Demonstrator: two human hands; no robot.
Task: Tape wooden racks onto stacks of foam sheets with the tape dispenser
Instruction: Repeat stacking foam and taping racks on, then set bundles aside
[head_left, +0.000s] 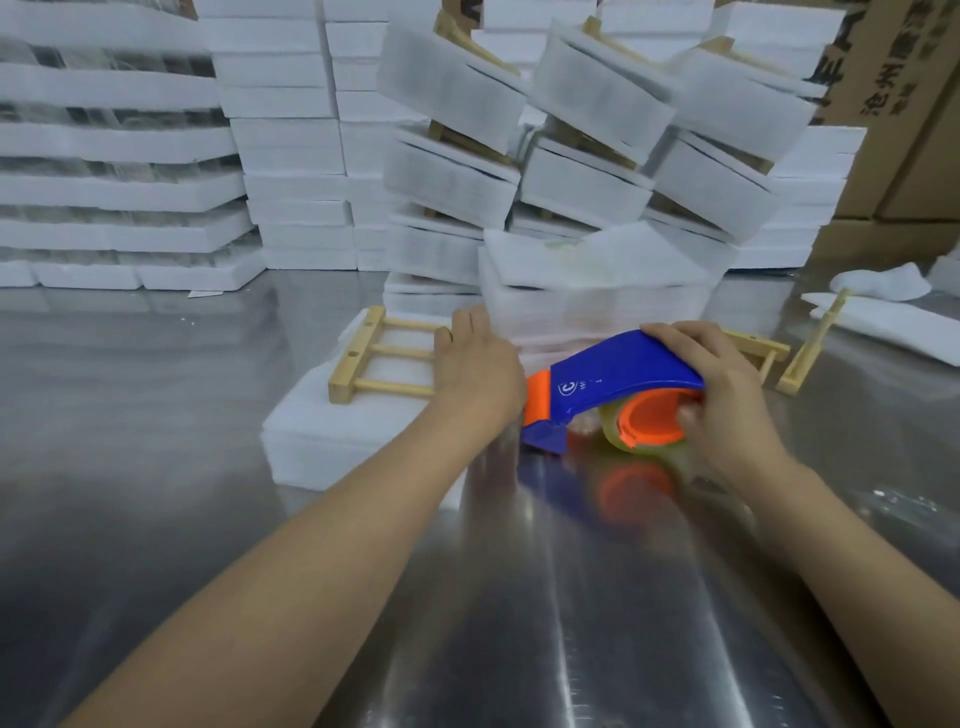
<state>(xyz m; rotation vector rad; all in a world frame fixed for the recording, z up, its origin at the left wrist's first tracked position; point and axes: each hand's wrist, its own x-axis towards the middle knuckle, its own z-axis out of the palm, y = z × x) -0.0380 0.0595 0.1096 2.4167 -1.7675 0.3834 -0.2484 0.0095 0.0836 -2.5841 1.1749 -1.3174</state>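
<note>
Wooden rack (382, 353) laid flat on foam stack (332, 431), left of centre on tabletop (156, 519), long axis running away from person. Left hand (480, 364) spread, pressed on rack's right end. Tape dispenser (618, 387) gripped by right hand (722, 395), just right of stack, nose pointed at it.

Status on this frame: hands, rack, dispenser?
Left hand flat on rack atop foam stack. Right hand grips dispenser. Nothing blocking.

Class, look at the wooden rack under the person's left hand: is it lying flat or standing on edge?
Lying flat. The wooden rack rests rungs-up on the white foam sheet stack, with the left hand on it.
</note>
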